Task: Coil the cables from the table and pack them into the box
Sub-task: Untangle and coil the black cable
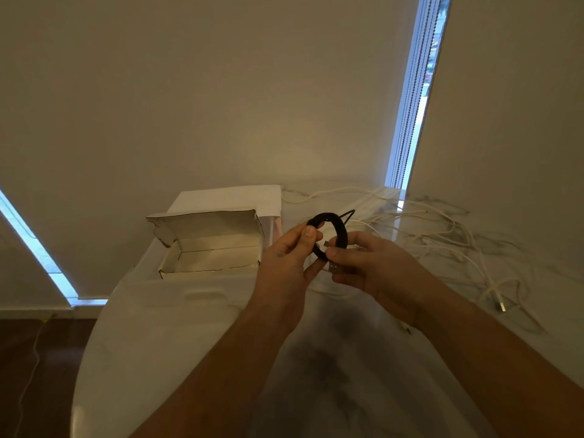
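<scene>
A black cable (338, 226) is wound into a small coil and held up above the table's middle. My left hand (286, 259) pinches the coil's left side between thumb and fingers. My right hand (374, 263) grips the coil's lower right part, with a USB plug (334, 267) sticking out by its fingertips. A short loop of black cable pokes out behind the coil. The open white cardboard box (208, 245) stands to the left of my hands, its lid flap raised and its inside showing no cables. Several white cables (442, 235) lie tangled on the table to the right.
The white marble-patterned table (164, 343) has a rounded left edge, with dark wooden floor beyond it. A thin wire (30, 374) trails on the floor at left. The wall stands close behind the box. One white cable's plug (501, 306) lies near the right edge.
</scene>
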A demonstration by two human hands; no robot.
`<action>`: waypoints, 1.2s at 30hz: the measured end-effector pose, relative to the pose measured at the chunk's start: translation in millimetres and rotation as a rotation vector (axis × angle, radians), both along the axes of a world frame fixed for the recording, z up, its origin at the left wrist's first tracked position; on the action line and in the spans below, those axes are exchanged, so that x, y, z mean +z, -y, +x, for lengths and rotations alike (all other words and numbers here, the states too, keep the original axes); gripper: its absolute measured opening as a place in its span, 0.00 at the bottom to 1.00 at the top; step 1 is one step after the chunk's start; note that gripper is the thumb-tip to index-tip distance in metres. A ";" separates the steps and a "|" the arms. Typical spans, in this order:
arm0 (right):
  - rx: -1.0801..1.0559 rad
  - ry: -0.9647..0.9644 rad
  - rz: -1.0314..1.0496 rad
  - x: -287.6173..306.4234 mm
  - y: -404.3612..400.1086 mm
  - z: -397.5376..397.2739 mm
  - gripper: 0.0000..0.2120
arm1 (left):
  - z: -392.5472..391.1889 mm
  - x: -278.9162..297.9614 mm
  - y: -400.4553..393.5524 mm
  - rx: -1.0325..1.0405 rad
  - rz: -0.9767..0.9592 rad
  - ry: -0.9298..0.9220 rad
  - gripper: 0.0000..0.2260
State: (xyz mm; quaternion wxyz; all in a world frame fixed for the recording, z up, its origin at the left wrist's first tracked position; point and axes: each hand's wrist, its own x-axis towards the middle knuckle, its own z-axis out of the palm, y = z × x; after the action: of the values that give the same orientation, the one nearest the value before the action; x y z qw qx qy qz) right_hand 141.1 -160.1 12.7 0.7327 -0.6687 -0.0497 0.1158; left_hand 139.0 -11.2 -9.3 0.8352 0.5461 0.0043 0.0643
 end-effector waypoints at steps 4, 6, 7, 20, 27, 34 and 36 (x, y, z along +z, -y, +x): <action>0.007 0.036 -0.082 2.2 0.3 -2.2 0.18 | 2.1 4.5 -5.1 0.057 -0.067 0.037 0.12; 0.025 0.083 -0.201 1.4 -0.5 -3.3 0.17 | 2.9 8.8 -9.6 0.102 -0.099 0.050 0.12; 0.036 0.110 -0.266 1.2 -1.0 -4.1 0.17 | 3.7 10.0 -11.9 0.120 -0.105 0.055 0.11; 0.022 0.181 -0.361 -1.3 -2.6 -4.4 0.05 | 2.1 12.7 -9.4 0.153 -0.193 0.078 0.12; -0.107 0.363 -0.538 -7.5 -5.6 -1.8 0.03 | -1.4 10.9 -5.2 0.103 -0.202 0.062 0.11; -0.190 0.220 -0.102 -4.1 -6.9 -1.6 0.03 | -5.0 10.7 2.3 0.082 -0.115 0.106 0.07; -0.222 0.200 0.002 -3.9 -5.9 -1.6 0.05 | -6.7 10.9 3.3 0.091 -0.092 0.107 0.07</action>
State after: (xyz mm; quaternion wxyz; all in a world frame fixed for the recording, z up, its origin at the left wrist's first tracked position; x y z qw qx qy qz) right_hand 139.5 -154.2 8.8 0.7331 -0.6776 -0.0483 -0.0328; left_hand 132.3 -14.5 1.7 0.8547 0.5022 -0.0127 0.1309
